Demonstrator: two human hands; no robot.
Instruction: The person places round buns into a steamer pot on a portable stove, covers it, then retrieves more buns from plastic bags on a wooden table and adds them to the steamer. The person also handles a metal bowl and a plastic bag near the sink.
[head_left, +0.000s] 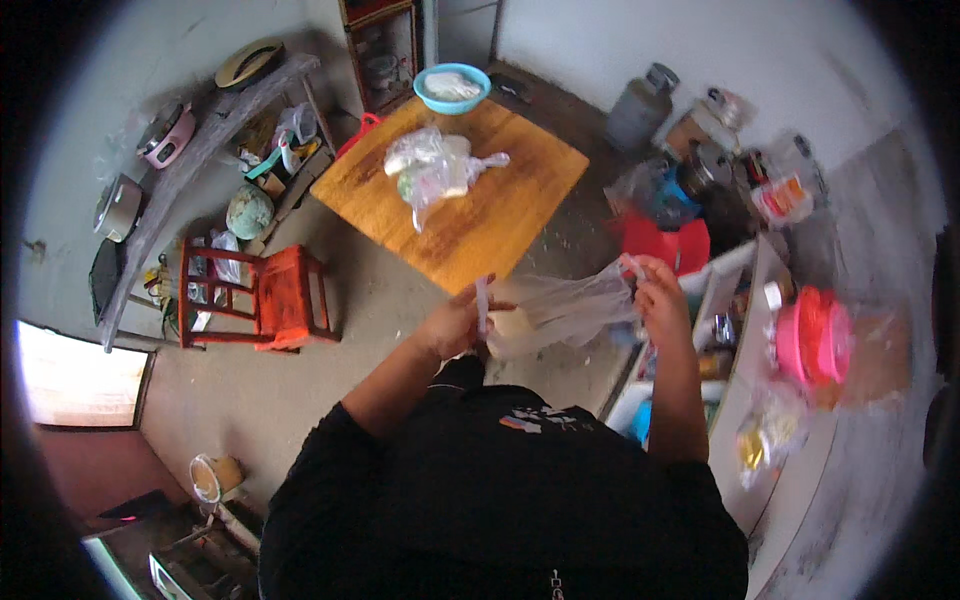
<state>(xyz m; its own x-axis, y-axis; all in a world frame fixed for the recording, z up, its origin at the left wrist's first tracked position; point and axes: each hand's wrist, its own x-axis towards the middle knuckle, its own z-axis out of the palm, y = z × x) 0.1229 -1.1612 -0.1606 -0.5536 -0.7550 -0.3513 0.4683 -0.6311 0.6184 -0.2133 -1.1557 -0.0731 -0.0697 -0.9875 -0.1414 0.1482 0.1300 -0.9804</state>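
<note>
A clear plastic bag (562, 300) is stretched sideways between my two hands, with something pale showing in or behind its left part. My left hand (459, 319) grips one end, and my right hand (656, 292) pinches the other end, raised above the floor. Beyond them stands a wooden table (517, 187). Clear plastic bags (435, 169) with pale and greenish contents lie on its top. At the table's far corner sits a light blue basin (452, 88) holding something white.
A red wooden chair (289, 296) stands at left, near a shelf with a pink cooker (166, 139). A gas cylinder (641, 105) stands at the back right. A pink basin (814, 337) rests on the right counter, above an open cabinet. A bucket (215, 478) is at lower left.
</note>
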